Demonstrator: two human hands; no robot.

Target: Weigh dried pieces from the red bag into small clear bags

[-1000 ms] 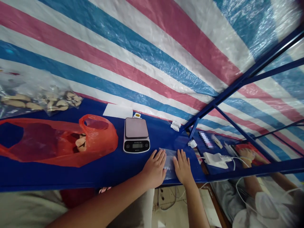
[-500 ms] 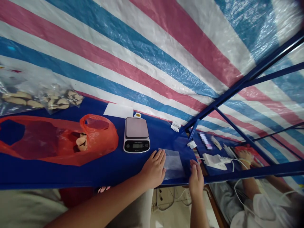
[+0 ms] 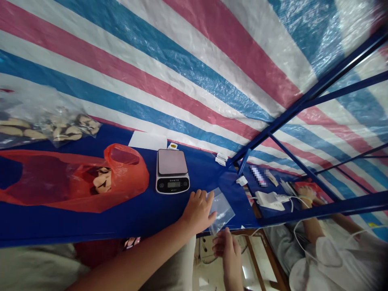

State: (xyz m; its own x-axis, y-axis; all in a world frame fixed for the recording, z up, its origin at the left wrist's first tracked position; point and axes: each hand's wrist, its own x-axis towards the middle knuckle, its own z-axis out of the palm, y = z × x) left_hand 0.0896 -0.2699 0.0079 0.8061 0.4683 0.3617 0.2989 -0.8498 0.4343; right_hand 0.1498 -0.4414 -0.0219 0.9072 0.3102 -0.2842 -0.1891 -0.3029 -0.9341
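Observation:
A clear flat plastic bag (image 3: pixel 223 211) lies slanted near the front edge of the blue table, its lower corner reaching the edge. My left hand (image 3: pixel 198 212) rests palm down at the bag's left side, touching it, with the thumb spread over the plastic. Just beyond the table edge, my right hand (image 3: pixel 228 248) is beside the bag's lower corner, fingers loosely bent and thumb side up. I cannot tell whether it touches the bag. A small digital scale (image 3: pixel 172 163) with a bare platform stands left of my left hand.
An orange-red plastic bag (image 3: pixel 130 178) with tan pieces (image 3: pixel 102 180) lies left. Clear bags of tan pieces (image 3: pixel 65 131) sit behind. White paper (image 3: pixel 148 140) is near the scale. A blue metal frame (image 3: pixel 279 121), a white power strip (image 3: pixel 269 200) and another person's hand (image 3: pixel 306 192) are at right.
The clear bag has turned and shifted, its lower part now nearer the table edge. My right hand has moved left and down towards the bag. My left hand's thumb has spread outward.

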